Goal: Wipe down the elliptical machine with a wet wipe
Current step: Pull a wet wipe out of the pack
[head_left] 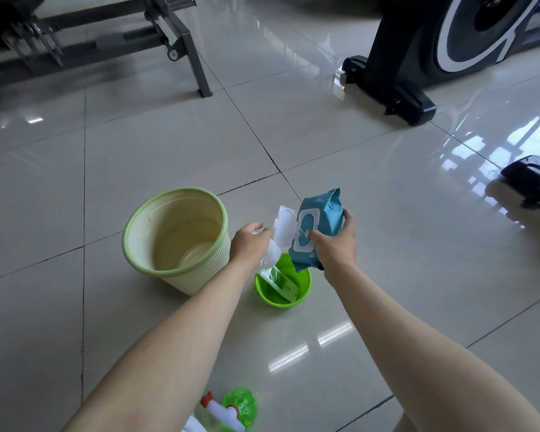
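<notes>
My right hand (pixel 335 241) grips a teal pack of wet wipes (pixel 320 226) above the floor, thumb on its label, with the white flip lid (pixel 284 224) standing open to the left. My left hand (pixel 248 244) pinches a white wet wipe (pixel 270 254) that hangs down beside the lid. The elliptical machine (pixel 443 48) stands at the top right, dark with a white-ringed flywheel cover and a black base foot.
A cream bin with a green rim (pixel 144 213) stands left of my hands. A small bright green bowl (pixel 306 285) below the pack holds a green-and-white packet. A spray bottle (pixel 231 406) lies near the bottom edge. Another exercise frame (pixel 181 48) stands at the top left.
</notes>
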The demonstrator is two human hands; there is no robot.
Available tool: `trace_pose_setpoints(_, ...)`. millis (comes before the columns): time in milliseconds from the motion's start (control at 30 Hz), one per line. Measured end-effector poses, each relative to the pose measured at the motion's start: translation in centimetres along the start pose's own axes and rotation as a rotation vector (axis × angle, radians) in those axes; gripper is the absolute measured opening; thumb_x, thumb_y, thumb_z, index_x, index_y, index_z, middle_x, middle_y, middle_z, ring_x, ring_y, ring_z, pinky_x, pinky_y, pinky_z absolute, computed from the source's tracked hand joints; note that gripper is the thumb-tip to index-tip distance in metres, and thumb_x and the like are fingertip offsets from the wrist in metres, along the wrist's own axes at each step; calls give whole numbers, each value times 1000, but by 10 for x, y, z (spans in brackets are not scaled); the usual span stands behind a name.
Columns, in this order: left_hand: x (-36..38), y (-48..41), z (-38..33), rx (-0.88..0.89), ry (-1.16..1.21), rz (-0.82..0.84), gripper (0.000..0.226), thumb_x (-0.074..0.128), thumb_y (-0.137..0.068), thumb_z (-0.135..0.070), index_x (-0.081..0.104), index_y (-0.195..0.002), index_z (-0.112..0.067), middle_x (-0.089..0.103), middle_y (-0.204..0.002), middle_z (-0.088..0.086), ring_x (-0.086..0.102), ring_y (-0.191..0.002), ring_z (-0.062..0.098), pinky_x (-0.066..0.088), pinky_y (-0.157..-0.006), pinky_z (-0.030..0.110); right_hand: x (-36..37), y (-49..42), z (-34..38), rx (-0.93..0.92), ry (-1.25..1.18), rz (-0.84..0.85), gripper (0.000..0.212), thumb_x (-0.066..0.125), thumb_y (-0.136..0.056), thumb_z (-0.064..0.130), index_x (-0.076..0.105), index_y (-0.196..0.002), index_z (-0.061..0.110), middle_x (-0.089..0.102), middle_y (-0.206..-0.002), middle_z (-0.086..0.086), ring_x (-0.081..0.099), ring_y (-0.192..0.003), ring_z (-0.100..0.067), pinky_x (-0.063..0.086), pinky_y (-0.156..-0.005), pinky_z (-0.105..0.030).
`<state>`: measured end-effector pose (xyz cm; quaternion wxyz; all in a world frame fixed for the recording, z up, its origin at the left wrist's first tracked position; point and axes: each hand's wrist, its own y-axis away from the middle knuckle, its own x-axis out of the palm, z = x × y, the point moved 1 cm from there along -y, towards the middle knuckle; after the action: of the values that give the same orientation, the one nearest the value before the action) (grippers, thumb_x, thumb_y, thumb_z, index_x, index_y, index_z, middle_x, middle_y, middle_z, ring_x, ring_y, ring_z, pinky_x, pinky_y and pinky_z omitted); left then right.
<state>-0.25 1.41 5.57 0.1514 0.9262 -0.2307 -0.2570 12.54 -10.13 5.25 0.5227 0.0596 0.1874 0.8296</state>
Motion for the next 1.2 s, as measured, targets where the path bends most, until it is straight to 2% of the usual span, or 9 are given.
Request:
trace_pose_setpoints(200,10,14,-3,161,-116,119,18,60,-88,-26,71,-102,-24,68,-94,-7,61,-90,17,47,-73,31,2,5,4,49,-149,39,77,75,-81,8,41,-142,40,63,-119,5,69,-97,-19,63,-64,-33)
trace_pose_setpoints(300,18,18,-4,198,-69,98,27,66,-89,-34,62,-115,-26,67,-105,-9,63,-96,12,51,-76,26,4,9,5,29,-157,84,76,76,-80,7,42,-140,40,64,-119,4,70,-99,-20,65,-72,-39)
trace_pose_setpoints(400,21,15,-2,245,-126,-58,36,73,-87,-46,56,-112,-25,64,-107,-5,64,-95,16,50,-70,26,9,15,5,11,-154,161,76,78,-79,7,43,-135,43,66,-118,4,72,-97,-20,64,-77,-45)
trace_pose_setpoints(600,22,13,-2,322,-161,-175,37,74,-87,-43,51,-110,-26,56,-111,0,59,-101,23,55,-81,40,13,18,5,8,-200,281,77,80,-83,2,40,-141,36,65,-118,0,74,-91,-21,61,-61,-30)
trace_pose_setpoints(700,27,13,0,439,-144,-50,38,68,-94,-30,53,-128,-27,49,-119,2,54,-110,22,51,-92,34,14,15,5,12,-203,288,77,77,-86,2,40,-143,36,66,-120,-1,74,-90,-18,61,-61,-29)
trace_pose_setpoints(833,22,8,5,351,-131,229,58,68,-93,-29,46,-146,-34,42,-130,2,47,-123,16,47,-108,40,11,7,3,14,-220,254,70,70,-91,2,39,-144,36,64,-126,-1,73,-95,-20,60,-61,-29)
trace_pose_setpoints(900,22,10,5,346,-144,259,58,66,-95,-31,46,-149,-34,44,-134,2,46,-128,15,45,-111,39,11,3,1,-5,-194,240,68,69,-92,3,40,-144,36,63,-127,0,73,-98,-22,63,-65,-33)
trace_pose_setpoints(1100,29,13,2,445,-272,84,34,61,-100,-39,63,-131,-26,57,-128,0,56,-120,16,47,-99,30,21,-1,-12,33,-233,220,53,65,-96,15,44,-140,36,65,-127,-2,72,-105,-25,62,-86,-51)
trace_pose_setpoints(1200,34,15,4,459,-315,94,26,54,-103,-35,71,-118,-21,55,-112,-1,58,-107,21,48,-87,29,19,-2,-17,80,-247,249,58,76,-91,19,45,-137,35,68,-121,-2,73,-102,-24,63,-83,-46)
